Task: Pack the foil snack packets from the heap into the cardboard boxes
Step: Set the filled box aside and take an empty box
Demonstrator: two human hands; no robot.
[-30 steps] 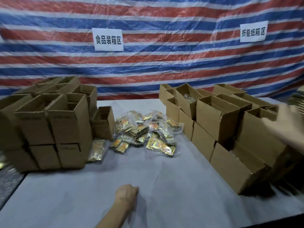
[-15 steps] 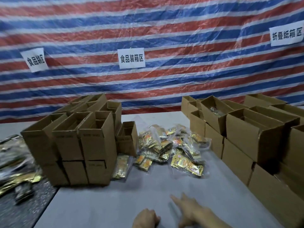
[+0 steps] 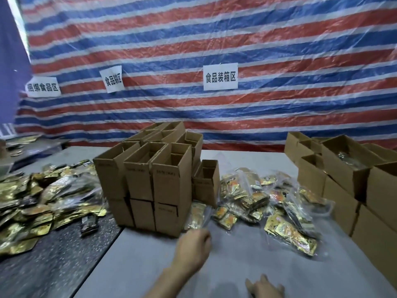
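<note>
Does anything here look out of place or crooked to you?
Yes. One white paper sign on the striped tarp hangs tilted and creased, unlike the straight sign to its right. Also, a flat packet lies apart from the middle heap, against the box stack's foot.

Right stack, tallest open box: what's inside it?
Shiny foil packets lie inside the open box, toward its far side. Its front wall covers the lower inside, so how many there are, or how full it is, cannot be told.

The bottom edge cuts off the right hand point(image 3: 265, 288); the left hand point(image 3: 193, 244) is motion-blurred.
</note>
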